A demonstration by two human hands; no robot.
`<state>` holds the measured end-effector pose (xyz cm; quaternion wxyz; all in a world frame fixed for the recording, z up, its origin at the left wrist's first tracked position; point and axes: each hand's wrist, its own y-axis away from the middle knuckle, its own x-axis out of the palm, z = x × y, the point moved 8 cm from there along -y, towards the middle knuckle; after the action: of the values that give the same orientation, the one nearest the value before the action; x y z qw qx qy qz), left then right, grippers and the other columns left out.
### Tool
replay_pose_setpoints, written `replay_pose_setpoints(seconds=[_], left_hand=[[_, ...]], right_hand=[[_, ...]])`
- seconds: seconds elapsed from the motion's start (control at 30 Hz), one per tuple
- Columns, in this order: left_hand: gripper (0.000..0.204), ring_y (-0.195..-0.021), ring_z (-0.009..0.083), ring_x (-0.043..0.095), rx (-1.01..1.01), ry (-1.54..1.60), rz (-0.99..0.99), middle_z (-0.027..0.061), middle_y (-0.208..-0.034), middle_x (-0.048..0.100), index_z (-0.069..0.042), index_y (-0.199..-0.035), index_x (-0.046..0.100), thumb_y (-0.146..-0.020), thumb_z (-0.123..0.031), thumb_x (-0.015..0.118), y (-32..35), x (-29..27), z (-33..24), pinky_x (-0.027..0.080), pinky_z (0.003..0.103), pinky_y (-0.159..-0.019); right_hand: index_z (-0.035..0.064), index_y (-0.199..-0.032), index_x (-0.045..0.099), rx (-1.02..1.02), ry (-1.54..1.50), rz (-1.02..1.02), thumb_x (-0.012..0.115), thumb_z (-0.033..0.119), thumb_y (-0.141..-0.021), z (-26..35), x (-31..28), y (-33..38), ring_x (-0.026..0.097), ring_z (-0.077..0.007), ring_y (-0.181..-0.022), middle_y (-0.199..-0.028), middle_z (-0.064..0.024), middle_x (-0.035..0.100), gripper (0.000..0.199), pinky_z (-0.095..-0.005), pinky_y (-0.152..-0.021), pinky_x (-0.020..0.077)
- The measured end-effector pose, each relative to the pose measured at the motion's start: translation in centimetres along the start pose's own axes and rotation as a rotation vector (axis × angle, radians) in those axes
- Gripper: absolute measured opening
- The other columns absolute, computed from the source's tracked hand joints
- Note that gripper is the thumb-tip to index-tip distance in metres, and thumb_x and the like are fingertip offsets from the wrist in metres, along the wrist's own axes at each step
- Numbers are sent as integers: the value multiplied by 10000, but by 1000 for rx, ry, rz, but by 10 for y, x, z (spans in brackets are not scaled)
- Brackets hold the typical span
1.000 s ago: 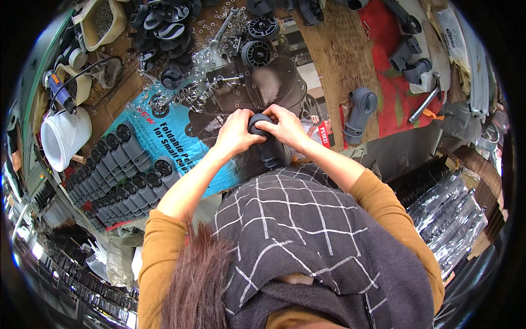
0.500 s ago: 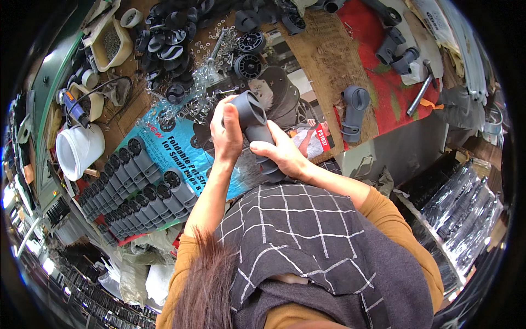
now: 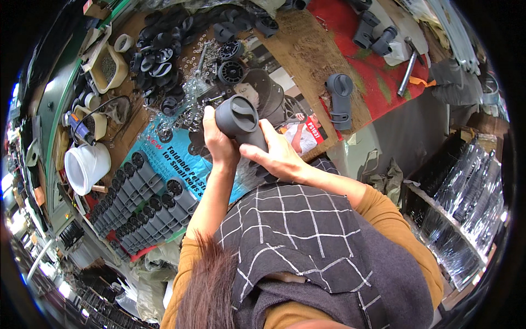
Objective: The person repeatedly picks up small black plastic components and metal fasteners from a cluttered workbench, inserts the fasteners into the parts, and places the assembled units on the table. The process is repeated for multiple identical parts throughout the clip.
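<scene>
Both hands hold a dark grey plastic wheel bracket point(image 3: 236, 118) over the bench, in front of my checked apron. Its round end faces up, with a disc and a raised curved bar across it. My left hand point(image 3: 221, 143) grips the round end from the left, thumb along its side. Lower down, my right hand point(image 3: 280, 156) closes on the bracket's narrower stem. The stem's lower end is hidden behind my fingers. A similar grey bracket point(image 3: 341, 101) lies on the bench to the right.
Rows of grey brackets point(image 3: 134, 189) stand at left beside a white tub point(image 3: 87, 167) and a blue power screwdriver point(image 3: 81, 129). Behind are loose washers and screws point(image 3: 200, 82), black wheels point(image 3: 230, 72) and piled black caps point(image 3: 159, 60). A hammer point(image 3: 407, 74) lies on red cloth point(image 3: 378, 96).
The held bracket has tilted so that its round end now faces upward, showing the disc. It has moved slightly left and down with both hands. The whole view has shifted a little.
</scene>
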<state>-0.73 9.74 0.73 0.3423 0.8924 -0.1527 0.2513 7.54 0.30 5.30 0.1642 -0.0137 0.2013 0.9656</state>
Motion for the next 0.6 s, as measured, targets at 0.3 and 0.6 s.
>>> replay_pose_setpoints(seconds=[0.3,0.6], left_hand=[[486,-864,188,599,-7,-111,113,96,-955,644,25,-1062,599,-997,-381,342,22,17,21,458,311,-832],[406,-670,96,601,-79,-139,23,-23,-783,649,-109,-940,634,-967,-438,398,12,17,33,432,240,-582]], right_hand=[[58,-739,524,-531,501,-353,484,339,-963,41,-38,1,480,-342,-712,-699,-116,532,362,-434,-666,380],[-11,-1331,369,-269,468,-364,730,441,-769,-2,-32,55,546,-406,-1060,-1128,-254,545,807,-439,-932,427]])
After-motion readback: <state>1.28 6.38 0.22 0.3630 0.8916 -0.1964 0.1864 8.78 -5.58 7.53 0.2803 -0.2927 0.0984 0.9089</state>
